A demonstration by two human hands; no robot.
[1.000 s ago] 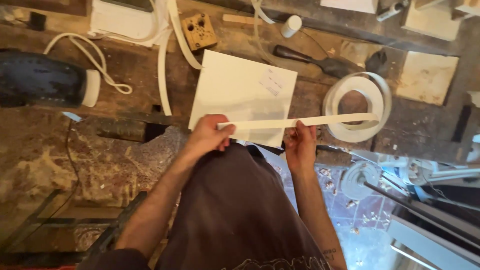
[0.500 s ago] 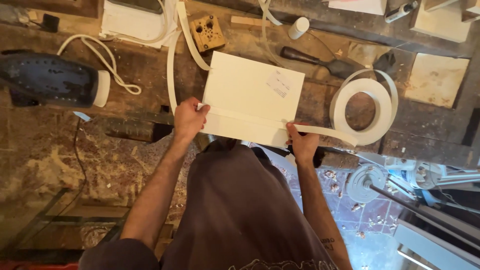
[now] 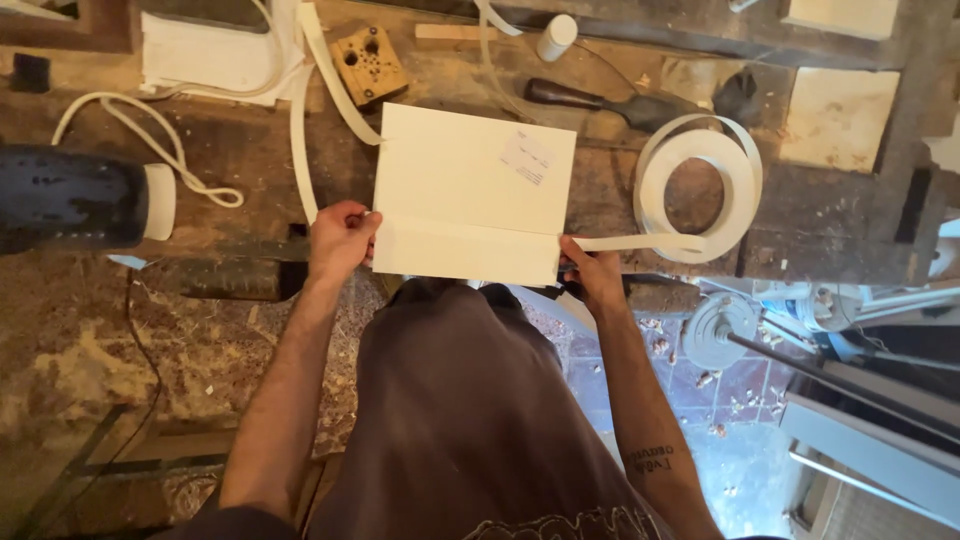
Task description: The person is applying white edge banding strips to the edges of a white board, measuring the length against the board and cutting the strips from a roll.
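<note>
A cream rectangular board (image 3: 470,180) lies on the wooden workbench (image 3: 250,170). A white edge-banding strip (image 3: 470,250) runs along the board's near edge. My left hand (image 3: 340,240) pinches the strip's left end at the board's near-left corner. My right hand (image 3: 592,272) grips the strip at the near-right corner. From there the strip leads right to a loose white roll (image 3: 700,185) lying flat on the bench.
A dark iron (image 3: 70,200) with a white cord (image 3: 150,130) sits at the left. A drilled wooden block (image 3: 368,62), a dark-handled tool (image 3: 600,102), a white bottle (image 3: 556,36) and loose strips lie at the back. Shavings cover the floor; metal machine parts (image 3: 740,335) stand at the right.
The strip, held above the board's near edge a second ago, now lies along that edge. Both hands have moved apart to the board's near corners.
</note>
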